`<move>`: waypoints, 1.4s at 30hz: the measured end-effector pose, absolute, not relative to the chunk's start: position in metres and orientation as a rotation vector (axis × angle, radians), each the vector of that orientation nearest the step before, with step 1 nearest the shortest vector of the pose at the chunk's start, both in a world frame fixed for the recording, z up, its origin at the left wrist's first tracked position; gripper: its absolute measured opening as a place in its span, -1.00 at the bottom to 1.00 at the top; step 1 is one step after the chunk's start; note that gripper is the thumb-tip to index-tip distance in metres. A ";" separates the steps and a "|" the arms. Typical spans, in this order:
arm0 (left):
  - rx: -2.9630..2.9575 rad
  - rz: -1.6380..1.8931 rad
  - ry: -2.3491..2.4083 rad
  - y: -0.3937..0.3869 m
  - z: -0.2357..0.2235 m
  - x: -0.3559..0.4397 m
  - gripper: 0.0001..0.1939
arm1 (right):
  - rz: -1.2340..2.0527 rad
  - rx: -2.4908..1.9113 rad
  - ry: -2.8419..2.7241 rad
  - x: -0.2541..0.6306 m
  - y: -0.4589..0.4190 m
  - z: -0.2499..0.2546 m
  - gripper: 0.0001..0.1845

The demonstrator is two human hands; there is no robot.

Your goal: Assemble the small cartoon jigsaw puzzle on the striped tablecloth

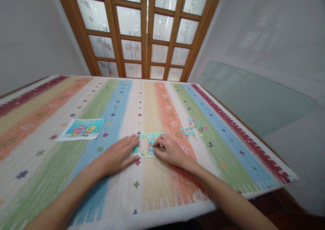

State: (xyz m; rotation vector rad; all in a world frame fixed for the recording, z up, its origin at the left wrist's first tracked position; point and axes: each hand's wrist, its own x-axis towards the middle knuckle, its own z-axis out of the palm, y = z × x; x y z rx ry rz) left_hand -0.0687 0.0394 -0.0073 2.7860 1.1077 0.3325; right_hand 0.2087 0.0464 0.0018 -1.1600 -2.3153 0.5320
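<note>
A partly assembled jigsaw puzzle lies flat on the striped tablecloth in front of me. Teal pieces line its border, a cartoon figure shows in its middle, and gaps let the cloth through. My left hand rests open at its left side, fingertips and thumb at the edge. Over the puzzle's right part, my right hand is closed in a pinch, thumb and index finger together; whatever they hold is too small and hidden to make out. Loose jigsaw pieces form a scattered pile to the right.
A printed cartoon picture lies on the cloth at the left. The striped tablecloth covers the large table. Beyond it are wooden doors with glass panes. A pale green glass panel leans by the right wall.
</note>
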 end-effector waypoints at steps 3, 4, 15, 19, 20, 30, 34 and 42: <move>2.784 0.341 1.102 0.040 -0.008 -0.069 -0.43 | 0.496 -1.145 -2.339 0.209 0.047 -0.001 -0.86; 2.783 0.340 1.100 0.040 -0.007 -0.069 -0.43 | 0.483 -1.125 -2.358 0.209 0.047 -0.001 -0.86; 2.800 0.316 1.099 0.040 -0.007 -0.068 -0.41 | 0.269 -0.921 -2.484 0.219 0.050 0.004 -0.80; 2.788 0.332 1.097 0.040 -0.007 -0.069 -0.43 | 0.271 -0.914 -2.548 0.219 0.050 0.003 -0.80; 2.783 0.337 1.094 0.040 -0.007 -0.069 -0.43 | 0.272 -0.923 -2.560 0.219 0.050 0.003 -0.80; 2.754 0.347 1.113 0.041 -0.009 -0.070 -0.42 | 0.223 -0.838 -2.656 0.215 0.043 0.003 -0.80; 2.767 0.324 1.108 0.041 -0.009 -0.070 -0.41 | 0.196 -0.768 -2.675 0.215 0.043 0.003 -0.81; 2.786 0.316 1.110 0.041 -0.009 -0.071 -0.40 | 0.207 -0.764 -2.693 0.215 0.045 0.002 -0.81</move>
